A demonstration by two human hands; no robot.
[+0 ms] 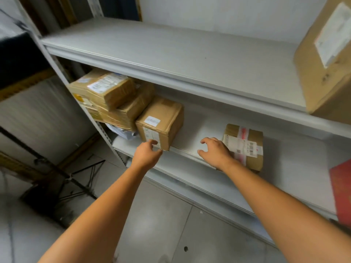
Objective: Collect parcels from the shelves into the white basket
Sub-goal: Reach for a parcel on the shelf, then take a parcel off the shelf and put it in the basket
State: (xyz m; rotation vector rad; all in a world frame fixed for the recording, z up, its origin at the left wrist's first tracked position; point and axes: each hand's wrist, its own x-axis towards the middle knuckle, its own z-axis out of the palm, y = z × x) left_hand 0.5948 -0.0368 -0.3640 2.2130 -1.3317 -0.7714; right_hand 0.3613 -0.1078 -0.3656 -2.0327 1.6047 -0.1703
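Two shelves hold parcels. On the middle shelf [199, 128] a stack of boxes [106, 92] sits far left, at least two, blurred. One single box [161, 120] stands against it at the front edge, and one taped box [247, 145] lies well right, bare board between. On the top shelf [171, 54], one big box [326, 63] sits at the front edge, far right.

Two hands:
- The left hand [147, 152] is curled at the single box's lower front corner; I cannot tell whether it grips.
- The right hand [214, 150] has its fingers spread, holding nothing, just beside the taped box.

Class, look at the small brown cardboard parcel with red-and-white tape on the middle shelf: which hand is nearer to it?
Right. The right hand is just beside the taped parcel; the left hand is further left, at the plain brown cardboard box.
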